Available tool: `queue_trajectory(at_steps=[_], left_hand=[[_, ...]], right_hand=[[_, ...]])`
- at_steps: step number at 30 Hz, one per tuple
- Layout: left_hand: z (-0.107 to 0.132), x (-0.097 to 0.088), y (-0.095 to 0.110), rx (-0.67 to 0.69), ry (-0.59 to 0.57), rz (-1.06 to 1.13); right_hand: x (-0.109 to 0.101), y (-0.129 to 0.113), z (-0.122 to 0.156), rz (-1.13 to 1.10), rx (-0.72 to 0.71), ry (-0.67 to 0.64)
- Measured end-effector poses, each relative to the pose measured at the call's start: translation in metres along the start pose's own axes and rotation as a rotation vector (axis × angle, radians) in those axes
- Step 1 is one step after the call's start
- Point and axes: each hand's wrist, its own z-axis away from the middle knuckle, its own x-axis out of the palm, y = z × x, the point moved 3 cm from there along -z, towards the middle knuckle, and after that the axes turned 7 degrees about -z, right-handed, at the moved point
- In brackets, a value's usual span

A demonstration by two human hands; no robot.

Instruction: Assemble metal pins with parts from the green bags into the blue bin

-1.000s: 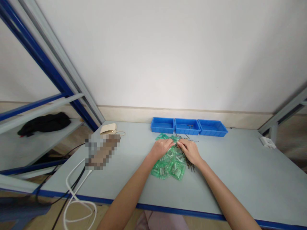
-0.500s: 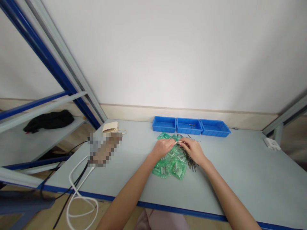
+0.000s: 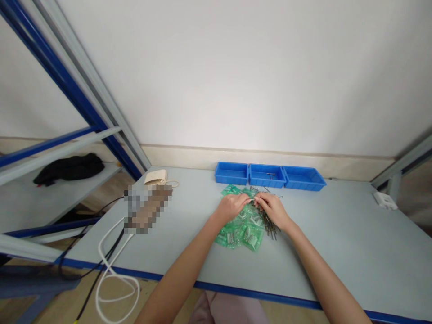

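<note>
My left hand [image 3: 231,209] and my right hand [image 3: 272,210] meet above a heap of green plastic bags [image 3: 241,233] holding small metal parts. Their fingertips pinch a thin metal pin [image 3: 252,200], and the fingers hide most of it. Both palms are just over the heap's far side. A loose bunch of thin dark metal pins [image 3: 270,225] lies beside the bags, partly under my right hand.
Several blue plastic bins [image 3: 266,175] stand in a row at the far edge of the grey workbench [image 3: 337,225]. A cream pouch [image 3: 155,177], a pixelated patch [image 3: 146,209] and a white cable [image 3: 114,270] lie left. A metal shelf frame stands further left.
My hands have come closer together, and the pin now sits between their fingertips. The view has tilted slightly, shifting the bins and table a little.
</note>
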Motion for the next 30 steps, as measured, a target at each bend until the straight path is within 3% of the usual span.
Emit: queue_trajectory(at_steps=[12,19,23,30], left_hand=[[0.001,0.003,-0.005,-0.047,0.033,-0.031],[0.000,-0.005,-0.018,-0.253,0.003,0.120],[0.000,-0.005,-0.019,-0.269,0.000,0.157],[-0.001,-0.004,-0.017,-0.256,-0.003,0.153]], right_hand=[[-0.001,0.001,-0.002,0.069,-0.040,0.062],[-0.034,-0.001,-0.053,0.484,0.151,0.171],[-0.049,0.001,-0.069,0.639,0.233,0.215],[-0.025,0.003,-0.017,0.690,0.245,-0.071]])
